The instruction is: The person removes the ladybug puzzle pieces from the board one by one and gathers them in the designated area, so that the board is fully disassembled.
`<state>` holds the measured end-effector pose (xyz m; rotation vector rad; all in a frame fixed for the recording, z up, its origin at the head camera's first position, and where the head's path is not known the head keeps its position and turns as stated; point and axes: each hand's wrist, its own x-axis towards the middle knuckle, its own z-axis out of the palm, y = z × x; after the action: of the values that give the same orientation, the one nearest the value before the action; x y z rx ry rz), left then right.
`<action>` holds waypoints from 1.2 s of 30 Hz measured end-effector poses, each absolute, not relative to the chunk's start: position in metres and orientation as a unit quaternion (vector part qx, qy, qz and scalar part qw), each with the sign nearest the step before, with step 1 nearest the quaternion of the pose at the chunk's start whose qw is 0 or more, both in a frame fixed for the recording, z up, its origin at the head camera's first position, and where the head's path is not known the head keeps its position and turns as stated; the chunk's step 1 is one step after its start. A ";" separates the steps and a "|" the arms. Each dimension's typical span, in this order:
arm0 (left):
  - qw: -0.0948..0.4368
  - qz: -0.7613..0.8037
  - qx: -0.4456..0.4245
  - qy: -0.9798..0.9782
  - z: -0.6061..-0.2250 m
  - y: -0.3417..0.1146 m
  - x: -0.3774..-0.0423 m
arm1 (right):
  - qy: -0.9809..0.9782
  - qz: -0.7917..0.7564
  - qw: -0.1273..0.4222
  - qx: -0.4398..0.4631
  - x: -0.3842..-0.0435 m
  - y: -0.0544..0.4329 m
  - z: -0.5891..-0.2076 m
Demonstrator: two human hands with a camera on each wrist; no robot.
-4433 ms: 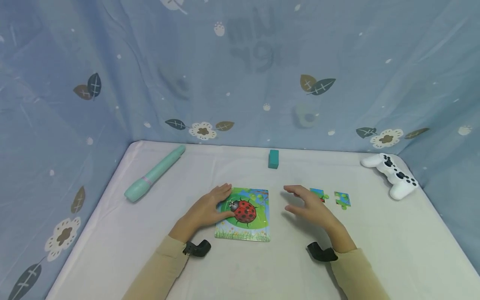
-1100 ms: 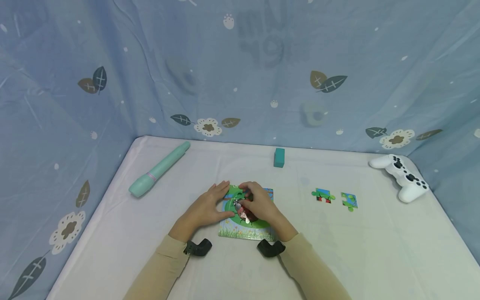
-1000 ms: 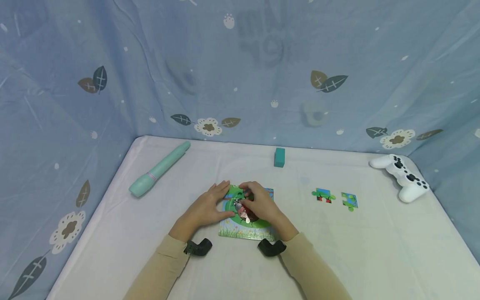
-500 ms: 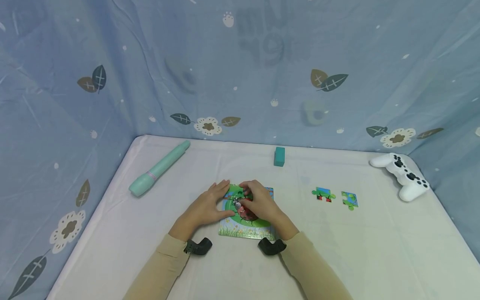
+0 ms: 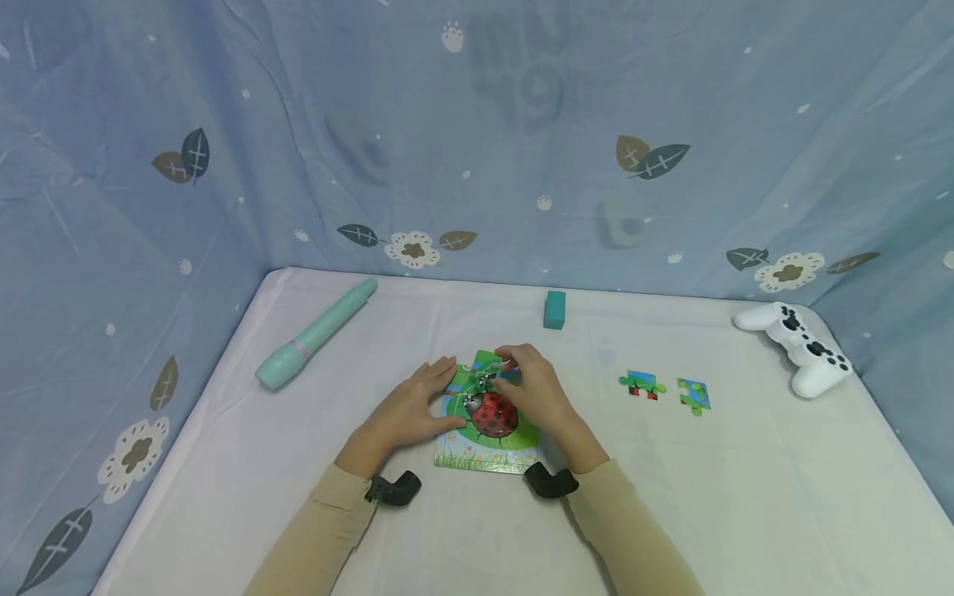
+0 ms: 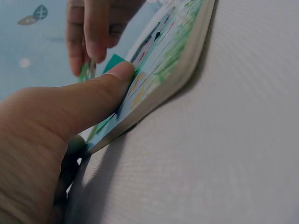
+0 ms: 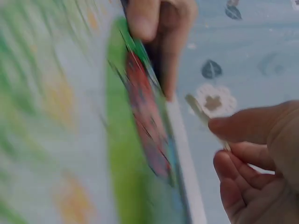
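Puzzle (image 5: 492,455), ladybird on green, lies flat at lower centre of the head frame, on white cloth (image 5: 224,497). Left hand (image 5: 406,410) along its left edge, fingers extended, thumb laid on the printed face. Right hand (image 5: 544,397) pinches a green piece (image 5: 484,362) between thumb and fingers over the puzzle's upper edge; right wrist view shows it edge-on, apart from the puzzle. Two others right of centre, near each other: a first loose piece (image 5: 643,386), blue, green, some red; a second loose piece (image 5: 694,396), blue and green. Upper left of the cloth, a teal stick (image 5: 316,335), slanting; upper centre, a teal block (image 5: 555,310); far right, white controller (image 5: 793,348). Blue curtain (image 5: 417,124), leaf-and-flower print, fills the upper frame.
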<state>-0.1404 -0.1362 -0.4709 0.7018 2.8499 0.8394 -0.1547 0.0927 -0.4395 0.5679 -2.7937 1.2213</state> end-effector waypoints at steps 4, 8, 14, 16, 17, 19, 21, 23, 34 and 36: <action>0.045 0.275 0.229 0.933 -0.470 -0.135 -0.140 | -0.891 0.415 0.013 0.183 -0.159 0.110 -0.434; 0.048 0.279 0.231 0.931 -0.470 -0.134 -0.139 | -0.882 0.432 0.008 0.190 -0.162 0.130 -0.434; 0.051 0.280 0.231 0.930 -0.469 -0.133 -0.138 | -0.882 0.435 -0.002 0.184 -0.163 0.163 -0.436; 0.050 0.278 0.227 0.932 -0.470 -0.134 -0.139 | -0.882 0.434 -0.010 0.185 -0.162 0.175 -0.436; 0.050 0.278 0.226 0.932 -0.470 -0.134 -0.139 | -0.881 0.435 -0.015 0.186 -0.162 0.182 -0.437; 0.050 0.276 0.225 0.933 -0.471 -0.135 -0.140 | -0.881 0.435 -0.022 0.187 -0.162 0.195 -0.439; 0.048 0.273 0.226 0.934 -0.471 -0.136 -0.140 | -0.880 0.435 -0.029 0.187 -0.162 0.208 -0.440; 0.049 0.272 0.226 0.934 -0.471 -0.137 -0.140 | -0.885 0.428 -0.029 0.183 -0.162 0.220 -0.442; 0.048 0.280 0.225 0.932 -0.472 -0.137 -0.140 | -0.905 0.394 -0.050 0.153 -0.165 0.249 -0.452; 0.051 0.280 0.224 0.932 -0.472 -0.137 -0.141 | -0.909 0.384 -0.045 0.157 -0.164 0.250 -0.454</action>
<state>-0.1407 -0.1368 -0.4720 0.6825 2.8368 0.8518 -0.1644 0.2500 -0.4539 0.5091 -2.9392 1.2435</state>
